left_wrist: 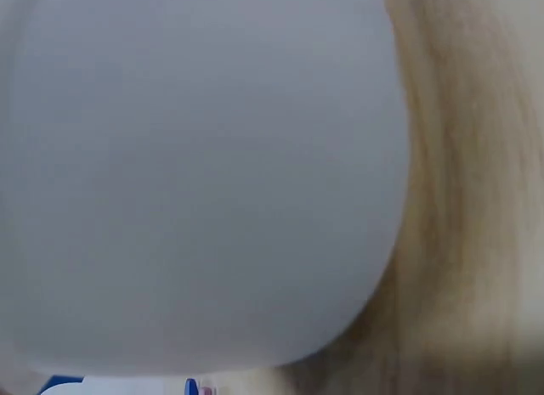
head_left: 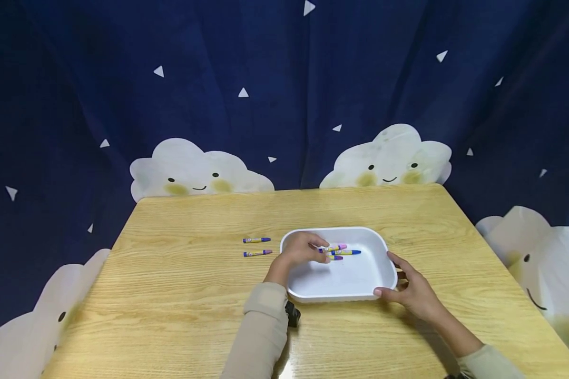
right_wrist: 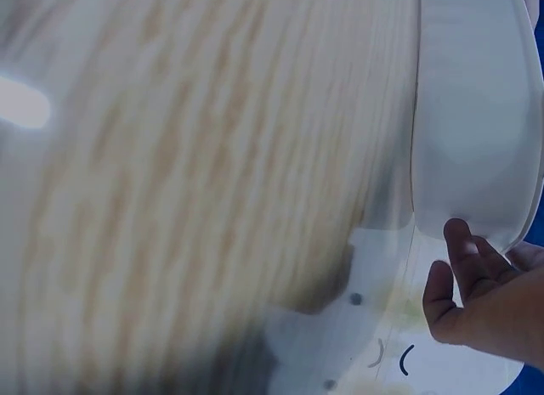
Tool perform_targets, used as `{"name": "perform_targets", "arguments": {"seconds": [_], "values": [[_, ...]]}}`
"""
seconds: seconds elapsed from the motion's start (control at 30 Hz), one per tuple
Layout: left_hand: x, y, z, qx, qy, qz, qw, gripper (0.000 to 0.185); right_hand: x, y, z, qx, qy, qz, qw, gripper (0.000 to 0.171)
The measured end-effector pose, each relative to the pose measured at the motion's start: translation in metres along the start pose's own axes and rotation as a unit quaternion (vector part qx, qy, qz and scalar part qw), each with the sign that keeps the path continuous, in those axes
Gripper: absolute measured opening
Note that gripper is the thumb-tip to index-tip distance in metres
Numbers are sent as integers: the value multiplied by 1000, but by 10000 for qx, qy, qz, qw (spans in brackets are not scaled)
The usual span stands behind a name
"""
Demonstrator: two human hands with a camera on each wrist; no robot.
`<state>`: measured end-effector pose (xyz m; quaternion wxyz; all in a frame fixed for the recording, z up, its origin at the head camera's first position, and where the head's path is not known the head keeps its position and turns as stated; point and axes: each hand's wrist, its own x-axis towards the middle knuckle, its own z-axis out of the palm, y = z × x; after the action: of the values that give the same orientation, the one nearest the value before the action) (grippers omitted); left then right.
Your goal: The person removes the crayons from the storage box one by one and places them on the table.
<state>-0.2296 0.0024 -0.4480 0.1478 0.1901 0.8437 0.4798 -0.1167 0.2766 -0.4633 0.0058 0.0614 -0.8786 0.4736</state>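
A white rectangular tray (head_left: 360,284) sits on the wooden table, with a pink crayon (head_left: 339,247), a blue crayon (head_left: 353,252) and a purple crayon (head_left: 336,258) lying close together inside. My left hand (head_left: 303,249) reaches over the tray's left side. Its thumb and forefinger stand apart at the crayons' left ends; the other fingers are mostly hidden. At the tray's right front corner, my right hand (head_left: 414,289) holds the rim, thumb in front and fingers on the right side. The right wrist view shows those fingers (right_wrist: 459,238) against the outer wall.
Left of the tray, a dark blue crayon (head_left: 257,240) and a purplish crayon (head_left: 258,253) lie side by side on the table (head_left: 180,284). Behind the table hangs a dark blue curtain (head_left: 284,121) with clouds and triangles. The tray's wall (left_wrist: 204,183) fills most of the left wrist view.
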Motion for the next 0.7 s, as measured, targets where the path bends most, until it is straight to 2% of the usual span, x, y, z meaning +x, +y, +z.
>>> {"name": "perform_targets", "arguments": {"seconds": [0.17, 0.47, 0.6, 0.7], "values": [[1, -1, 7, 18, 44, -18, 10000, 36, 1, -2, 0, 40, -26, 15, 10000, 93], [1, -3, 25, 460, 491, 27, 9977, 29, 1, -4, 1, -184, 27, 53, 9998, 93], [1, -3, 31, 1026, 767, 15, 9918, 27, 0, -3, 2, -146, 28, 36, 9999, 93], [2, -3, 36, 1574, 934, -93, 9831, 25, 0, -3, 1, -138, 41, 31, 9999, 93]]}}
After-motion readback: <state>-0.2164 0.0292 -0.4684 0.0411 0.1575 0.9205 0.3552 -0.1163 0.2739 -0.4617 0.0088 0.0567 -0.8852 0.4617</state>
